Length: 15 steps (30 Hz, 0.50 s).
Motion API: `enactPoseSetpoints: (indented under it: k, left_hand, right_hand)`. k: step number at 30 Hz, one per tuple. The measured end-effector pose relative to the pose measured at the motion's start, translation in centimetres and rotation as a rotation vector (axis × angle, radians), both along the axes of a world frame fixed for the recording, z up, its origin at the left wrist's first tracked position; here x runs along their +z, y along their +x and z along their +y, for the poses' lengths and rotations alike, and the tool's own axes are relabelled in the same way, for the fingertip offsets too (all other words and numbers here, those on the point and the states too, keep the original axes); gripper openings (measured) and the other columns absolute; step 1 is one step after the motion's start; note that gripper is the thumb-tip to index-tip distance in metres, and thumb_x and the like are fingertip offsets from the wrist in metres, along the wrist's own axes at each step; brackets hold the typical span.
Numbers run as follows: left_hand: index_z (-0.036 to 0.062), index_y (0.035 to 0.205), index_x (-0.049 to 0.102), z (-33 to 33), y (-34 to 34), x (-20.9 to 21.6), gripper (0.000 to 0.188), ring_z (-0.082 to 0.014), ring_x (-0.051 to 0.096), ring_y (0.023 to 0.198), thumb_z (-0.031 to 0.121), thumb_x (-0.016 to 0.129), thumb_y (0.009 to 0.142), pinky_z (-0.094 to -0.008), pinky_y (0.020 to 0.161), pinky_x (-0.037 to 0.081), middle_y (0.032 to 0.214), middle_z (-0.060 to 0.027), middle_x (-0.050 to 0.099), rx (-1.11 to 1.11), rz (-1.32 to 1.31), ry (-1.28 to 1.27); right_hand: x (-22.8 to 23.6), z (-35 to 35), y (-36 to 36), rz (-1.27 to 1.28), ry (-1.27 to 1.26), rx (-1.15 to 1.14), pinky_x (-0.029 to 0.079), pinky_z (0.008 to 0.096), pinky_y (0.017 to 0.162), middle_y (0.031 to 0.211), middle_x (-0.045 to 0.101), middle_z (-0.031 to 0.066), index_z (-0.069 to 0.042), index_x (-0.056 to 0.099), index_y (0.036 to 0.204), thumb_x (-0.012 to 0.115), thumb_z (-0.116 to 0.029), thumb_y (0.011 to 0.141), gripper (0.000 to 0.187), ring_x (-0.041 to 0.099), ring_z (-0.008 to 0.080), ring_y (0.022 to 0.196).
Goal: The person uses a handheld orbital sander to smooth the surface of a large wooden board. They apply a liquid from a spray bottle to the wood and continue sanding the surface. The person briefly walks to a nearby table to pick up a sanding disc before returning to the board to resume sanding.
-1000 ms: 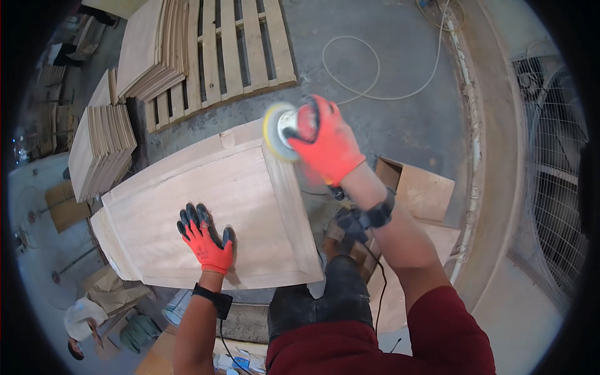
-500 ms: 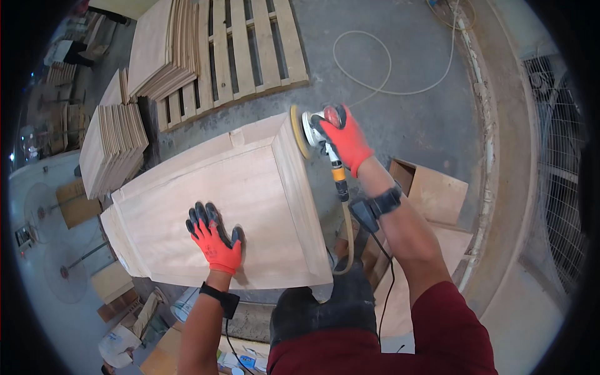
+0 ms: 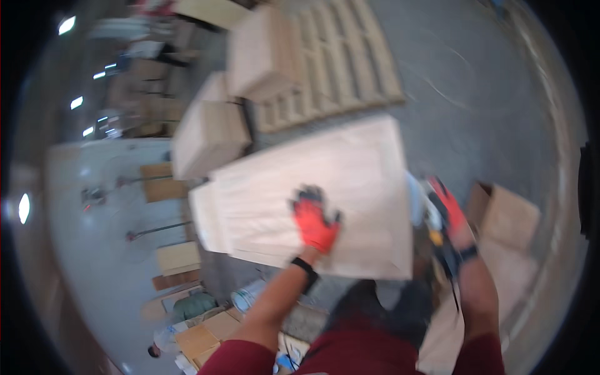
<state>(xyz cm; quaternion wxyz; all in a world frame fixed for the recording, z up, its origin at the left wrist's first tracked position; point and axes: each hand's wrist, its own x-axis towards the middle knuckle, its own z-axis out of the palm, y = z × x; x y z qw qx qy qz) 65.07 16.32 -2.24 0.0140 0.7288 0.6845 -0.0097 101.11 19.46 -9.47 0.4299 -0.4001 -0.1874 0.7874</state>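
A pale wooden piece [image 3: 262, 194], tapered like a coffin lid and with framed edges, lies across in front of me, its wide end to the right. Spread on its top face is my left hand [image 3: 317, 224], in a red glove with dark fingertips; it rests there with the fingers apart. My right hand [image 3: 451, 209], gloved alike, is closed round a hand-held power sander [image 3: 432, 217] at the wide end's outer edge. Motion blurs the sander, and whether its pad touches the wood I cannot tell.
Stacked wooden panels [image 3: 209, 137] and a slatted pallet [image 3: 350, 59] stand beyond the piece. An open brown box [image 3: 509, 215] sits to the right. At lower left are a white bucket [image 3: 248, 295] and a person [image 3: 165, 339].
The view has swung, so the scene sits farther right. My right hand has brought the sander nearer to me along the wide end. My left hand still lies flat on the wood.
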Motion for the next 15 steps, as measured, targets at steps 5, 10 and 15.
enactPoseSetpoints:
  k: [5,10,15]
  left_hand:
    - [0.0045,0.147,0.046,-1.9,-0.6,2.4,0.081,-0.0427,0.022,0.149,0.049,0.068,0.083,-0.0623,0.120,0.008,0.159,-0.0250,0.031,0.173,-0.026,-0.124]
    - [0.0042,0.143,0.049,-2.4,-1.8,1.0,0.079,-0.0417,0.025,0.147,0.054,0.066,0.083,-0.0620,0.120,0.008,0.154,-0.0250,0.036,0.182,-0.074,-0.107]
    - [0.0034,0.143,0.049,-2.2,-2.0,1.7,0.076,-0.0416,0.028,0.145,0.055,0.061,0.089,-0.0622,0.121,0.007,0.148,-0.0256,0.042,0.100,-0.087,0.061]
  right_hand:
    - [-1.2,-7.7,1.6,-0.098,-0.131,0.104,0.050,0.0340,0.096,0.120,0.066,0.0076,-0.003,0.054,0.140,0.067,-0.024,0.095,0.051,0.062,0.0181,0.110]
    - [1.5,-13.8,3.1,-0.268,-0.072,0.209,0.047,0.0324,0.102,0.128,0.065,0.0091,0.001,0.055,0.140,0.071,-0.016,0.087,0.058,0.061,0.0190,0.116]
    - [3.5,-20.2,3.6,-0.375,0.051,0.125,0.048,0.0323,0.101,0.121,0.065,0.0075,0.000,0.057,0.135,0.070,-0.008,0.078,0.059,0.063,0.0211,0.111]
